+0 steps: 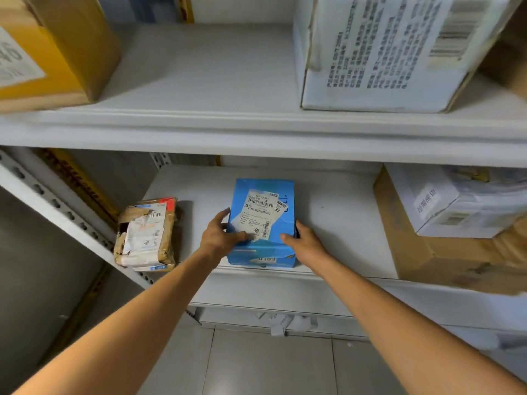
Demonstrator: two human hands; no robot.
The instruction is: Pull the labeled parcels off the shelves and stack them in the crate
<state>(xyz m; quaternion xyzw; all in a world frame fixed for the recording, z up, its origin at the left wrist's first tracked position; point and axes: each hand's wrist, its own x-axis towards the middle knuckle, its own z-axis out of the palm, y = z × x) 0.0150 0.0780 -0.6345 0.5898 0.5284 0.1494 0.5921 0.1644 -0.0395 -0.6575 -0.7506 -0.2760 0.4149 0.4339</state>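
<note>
Left hand (222,234) and right hand (300,238): each grips one side of blue parcel (283,223) on lower shelf (342,218). Step: pulling it off. Next, likely: lift clear, carry to unseen crate.

Parcel (261,223) on lower shelf (336,218), between two other packages.

A: Site type?
B: Parcel storeroom. Slotted shelving (57,206), 9 o'clock. Barcode-labelled white carton (385,52) at 1, brown carton (427,260) at 3, yellow box (65,52) at 11. Tiled floor (271,366) at 6.

Yellow box (61,49) label reads 46; blue parcel (261,218) label bears 退
</note>
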